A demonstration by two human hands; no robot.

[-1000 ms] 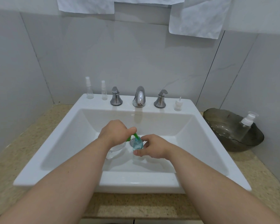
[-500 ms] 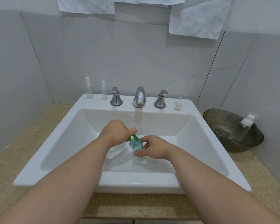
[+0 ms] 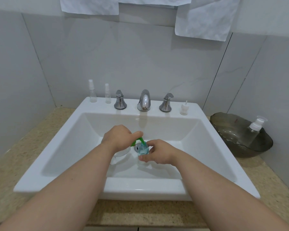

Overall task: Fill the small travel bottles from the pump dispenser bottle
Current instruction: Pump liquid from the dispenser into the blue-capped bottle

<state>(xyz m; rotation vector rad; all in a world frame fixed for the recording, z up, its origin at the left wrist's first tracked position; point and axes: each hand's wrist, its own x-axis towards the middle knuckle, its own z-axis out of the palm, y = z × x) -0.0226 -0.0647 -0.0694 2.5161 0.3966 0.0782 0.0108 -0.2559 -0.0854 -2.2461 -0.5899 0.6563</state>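
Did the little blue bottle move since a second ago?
No. The little blue bottle sits at the same spot beside the drain, in front of the tap. The right hand holds it; the left hand grips the green pump.

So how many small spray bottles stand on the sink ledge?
2: the taller bottle at the left end of the sink ledge, the shorter bottle just right of it. None seems hidden.
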